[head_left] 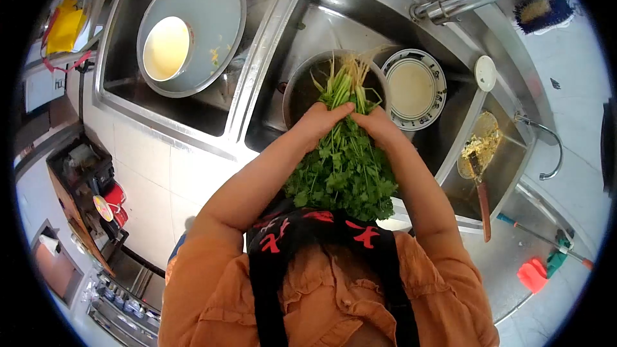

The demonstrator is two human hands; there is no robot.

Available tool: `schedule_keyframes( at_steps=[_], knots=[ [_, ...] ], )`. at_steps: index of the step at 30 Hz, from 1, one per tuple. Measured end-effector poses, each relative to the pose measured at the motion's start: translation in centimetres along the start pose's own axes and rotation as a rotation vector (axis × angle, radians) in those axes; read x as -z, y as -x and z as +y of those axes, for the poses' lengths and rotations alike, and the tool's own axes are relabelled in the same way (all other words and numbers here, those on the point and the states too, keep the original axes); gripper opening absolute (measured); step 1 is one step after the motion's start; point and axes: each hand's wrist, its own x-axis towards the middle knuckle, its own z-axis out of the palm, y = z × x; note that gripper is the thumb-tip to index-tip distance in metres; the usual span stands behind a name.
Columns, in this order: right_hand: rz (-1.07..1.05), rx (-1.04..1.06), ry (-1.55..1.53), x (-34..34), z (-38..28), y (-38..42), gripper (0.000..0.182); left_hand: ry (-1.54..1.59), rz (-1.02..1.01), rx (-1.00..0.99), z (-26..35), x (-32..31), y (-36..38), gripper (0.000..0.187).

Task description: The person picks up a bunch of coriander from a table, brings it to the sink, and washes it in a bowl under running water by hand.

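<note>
A leafy bunch of cilantro (347,167) is held over the middle sink. Its pale stems and roots point away from me, and its leaves hang toward my apron. My left hand (319,121) is closed around the stems from the left, while my right hand (376,123) grips them from the right, with the thumbs close together. Beneath the root end stands a round metal basin (294,93) of dark-looking water, partly hidden by the cilantro. Just right of it, near my right hand, sits a white bowl with a dark patterned rim (414,90).
A large grey basin (218,13) with a cream bowl (167,48) occupies the left sink. Over the sinks reaches a metal faucet (459,5). A wooden-handled utensil (483,209) rests by a food-filled strainer (479,148) at right. A scrub brush (543,11) lies beyond.
</note>
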Motion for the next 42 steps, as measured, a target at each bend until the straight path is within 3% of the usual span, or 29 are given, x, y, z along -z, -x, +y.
schedule_keyframes(
  at_steps=[1, 4, 5, 8, 10, 12, 14, 15, 16, 18, 21, 24, 25, 28, 32, 34, 36, 37, 39, 42],
  knots=[
    [0.077, 0.034, -0.029, -0.7, -1.6, 2.1, 0.049, -0.017, -0.018, -0.062, 1.5, -0.6, 2.4, 0.06],
    [0.203, 0.414, -0.118, -1.7, -2.8, 5.5, 0.04, 0.004, -0.031, -0.46, 1.6, -1.7, 4.2, 0.047],
    [0.206, 0.478, -0.134, -2.0, -3.9, 6.5, 0.039, -0.199, 0.061, -0.504, 2.4, -1.9, 5.0, 0.041],
    [0.215, 0.656, -0.126, -2.3, -5.6, 8.4, 0.037, -0.368, 0.258, -0.915, 4.2, -2.4, 7.1, 0.042],
    [0.225, 0.768, -0.028, -1.6, -6.0, 7.9, 0.033, -0.254, 0.291, -1.017, 4.5, -2.7, 6.7, 0.045],
    [0.29, 0.838, 0.113, -1.5, -5.7, 7.0, 0.026, -0.354, 0.383, -1.181, 4.5, -2.1, 6.2, 0.051],
    [0.403, 0.859, 0.243, -1.6, -4.3, 5.6, 0.023, -0.678, 0.528, -1.392, 4.1, -1.0, 5.3, 0.063],
    [0.386, 0.836, 0.302, -1.1, -2.6, 4.3, 0.03, -0.514, 0.289, -1.101, 2.5, -0.5, 3.2, 0.062],
    [0.368, 0.815, 0.361, -1.1, -1.6, 3.4, 0.037, -0.525, 0.29, -0.963, 1.5, -0.4, 2.8, 0.059],
    [0.329, 0.559, 0.106, -2.3, -0.3, 2.6, 0.049, -0.555, 0.285, -0.688, -0.4, -0.2, 2.1, 0.053],
    [0.451, 0.065, 0.53, -1.4, 3.2, -3.1, 0.067, -0.626, 0.294, -0.178, -1.7, 0.8, -2.1, 0.065],
    [0.747, 0.494, 0.953, -1.6, 5.7, -3.4, 0.073, -1.104, 0.588, -0.416, -5.2, 0.1, -3.0, 0.076],
    [0.755, 0.68, 1.009, -2.4, 5.0, -3.2, 0.071, -1.357, 0.486, -0.33, -5.1, -0.2, -2.8, 0.078],
    [0.606, 0.539, 1.226, -3.8, 8.1, -5.8, 0.058, -1.577, 0.561, -0.46, -8.9, 0.1, -6.7, 0.072],
    [0.336, 0.129, 1.091, -4.3, 10.9, -9.7, 0.051, -1.548, 0.191, -0.074, -8.5, 1.4, -10.1, 0.066],
    [0.13, -0.109, 0.931, -3.6, 9.7, -11.3, 0.048, -1.468, 0.221, -0.103, -7.7, 1.5, -10.8, 0.056],
    [0.111, -0.036, 0.905, -3.0, 8.5, -11.3, 0.048, -1.314, 0.243, -0.194, -6.6, 1.0, -10.0, 0.051],
    [0.092, -0.008, 0.895, -3.1, 8.4, -10.4, 0.048, -1.342, 0.173, -0.149, -5.1, 0.4, -8.3, 0.051],
    [0.415, 0.241, 0.92, -3.5, 8.0, -8.6, 0.042, -1.4, 0.061, -0.091, -0.9, 0.0, -6.2, 0.05],
    [0.853, 0.715, 0.655, -2.3, 8.8, -8.9, 0.039, -0.701, 0.527, -0.318, -3.8, 2.6, -8.4, 0.055]
  ],
)
